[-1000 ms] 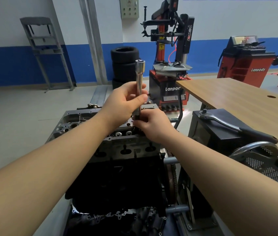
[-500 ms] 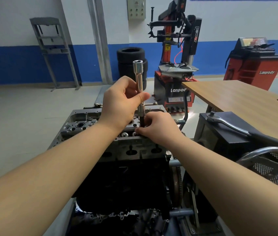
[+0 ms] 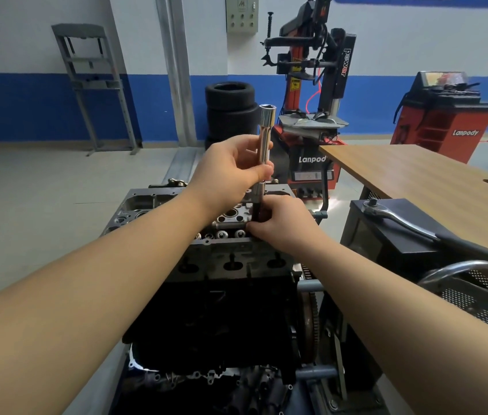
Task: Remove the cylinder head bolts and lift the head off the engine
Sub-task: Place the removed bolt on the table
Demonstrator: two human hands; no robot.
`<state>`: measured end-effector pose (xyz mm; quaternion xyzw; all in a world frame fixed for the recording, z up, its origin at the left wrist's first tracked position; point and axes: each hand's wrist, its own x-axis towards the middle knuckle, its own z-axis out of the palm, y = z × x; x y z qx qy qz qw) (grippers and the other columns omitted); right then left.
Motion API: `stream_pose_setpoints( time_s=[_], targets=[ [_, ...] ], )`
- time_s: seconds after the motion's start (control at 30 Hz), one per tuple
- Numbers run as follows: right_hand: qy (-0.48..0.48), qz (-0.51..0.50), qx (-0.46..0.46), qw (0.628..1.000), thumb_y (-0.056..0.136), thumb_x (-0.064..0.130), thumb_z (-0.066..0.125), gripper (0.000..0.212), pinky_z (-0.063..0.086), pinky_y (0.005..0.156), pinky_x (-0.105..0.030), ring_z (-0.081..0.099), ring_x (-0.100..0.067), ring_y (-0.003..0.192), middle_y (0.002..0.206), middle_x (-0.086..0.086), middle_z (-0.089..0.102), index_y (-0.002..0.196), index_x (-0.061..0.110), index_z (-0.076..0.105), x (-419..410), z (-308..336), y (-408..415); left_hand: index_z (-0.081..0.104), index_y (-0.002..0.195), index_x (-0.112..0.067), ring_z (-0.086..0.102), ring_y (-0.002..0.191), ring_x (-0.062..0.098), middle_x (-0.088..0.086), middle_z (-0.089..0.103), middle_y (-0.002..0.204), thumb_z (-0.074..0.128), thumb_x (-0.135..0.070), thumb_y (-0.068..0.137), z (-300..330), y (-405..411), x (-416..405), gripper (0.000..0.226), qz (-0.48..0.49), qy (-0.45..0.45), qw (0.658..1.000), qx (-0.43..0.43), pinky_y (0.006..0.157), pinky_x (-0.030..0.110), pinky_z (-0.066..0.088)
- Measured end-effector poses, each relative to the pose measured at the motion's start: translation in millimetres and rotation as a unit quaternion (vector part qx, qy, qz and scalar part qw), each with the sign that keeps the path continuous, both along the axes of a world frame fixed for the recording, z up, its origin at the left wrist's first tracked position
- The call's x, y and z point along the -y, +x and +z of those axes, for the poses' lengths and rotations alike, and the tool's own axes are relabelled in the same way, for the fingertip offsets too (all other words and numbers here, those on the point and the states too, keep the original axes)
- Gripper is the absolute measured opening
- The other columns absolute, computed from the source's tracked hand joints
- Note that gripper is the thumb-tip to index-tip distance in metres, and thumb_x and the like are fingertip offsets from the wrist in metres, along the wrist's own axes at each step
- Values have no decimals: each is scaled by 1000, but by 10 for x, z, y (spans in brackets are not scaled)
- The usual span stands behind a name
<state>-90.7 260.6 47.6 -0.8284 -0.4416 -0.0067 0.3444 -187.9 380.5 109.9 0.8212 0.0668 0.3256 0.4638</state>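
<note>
Lying beside engine: ratchet

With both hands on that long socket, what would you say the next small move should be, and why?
Probably fetch the ratchet: the long socket stands upright on the cylinder head, gripped by the left hand and steadied low by the right hand, its top drive end bare.

Both forearms bare to frame edge; hands apparently ungloved.
</note>
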Motion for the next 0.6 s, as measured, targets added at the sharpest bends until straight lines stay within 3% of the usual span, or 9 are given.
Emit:
stream_pose_setpoints(
  time_s=[0.13,0.27,0.43,0.6],
  targets=[
    [-17,-18,-19,1000,76,49,87,32,53,67,-32,63,-11,81,82,7,67,84,24,68,-13,32,43,69,99,-30,71,76,7,-7,72,82,93,-36,81,50,60,30,31,114,58,991,24,74,30,62],
    [-20,-36,-9,999,76,48,88,32,53,66,-33,62,-10,80,77,8,67,76,25,66,-39,-4,11,69,101,-31,72,85,13,-8,73,87,90,-32,85,175,67,66,25,120,11,988,95,78,35,65],
    [-64,-43,32,997,84,44,83,31,43,58,-25,61,-11,77,77,7,66,71,25,63,-110,48,-36,75,104,-27,69,68,0,-28,65,66,88,-25,88,433,-25,-77,21,127,-45,976,171,60,22,60],
    [-200,-53,131,970,84,53,81,50,33,47,-25,55,-15,57,61,0,58,61,16,55,-168,278,-50,76,119,-26,67,81,6,-15,64,84,87,-39,88,342,-168,-294,36,178,10,972,153,75,30,65]
  ],
)
